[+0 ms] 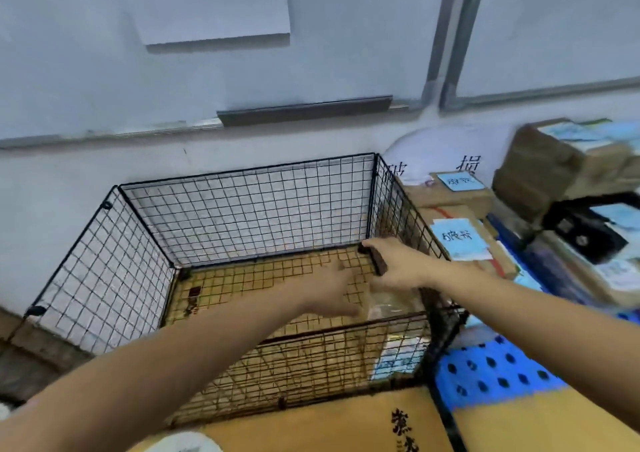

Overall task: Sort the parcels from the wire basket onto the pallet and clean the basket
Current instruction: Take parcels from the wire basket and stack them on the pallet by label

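A black wire basket (145, 240) stands against the wall on yellow cardboard. Both my arms reach into its right near corner. My right hand (398, 264) is shut on a small dark brown flat parcel (375, 261), held above the basket floor. My left hand (332, 288) grips the edge of a brown cardboard parcel (388, 307) with clear wrapping that lies in that corner. A blue label on that parcel shows through the front mesh. The rest of the basket floor is bare. The blue perforated pallet (491, 372) lies to the right.
Cardboard parcels with blue labels (460, 240) are stacked on the pallet right of the basket, with taller boxes (554, 164) and a black parcel (588, 233) behind. Yellow cardboard (346, 424) lies at the near edge. The wall runs close behind the basket.
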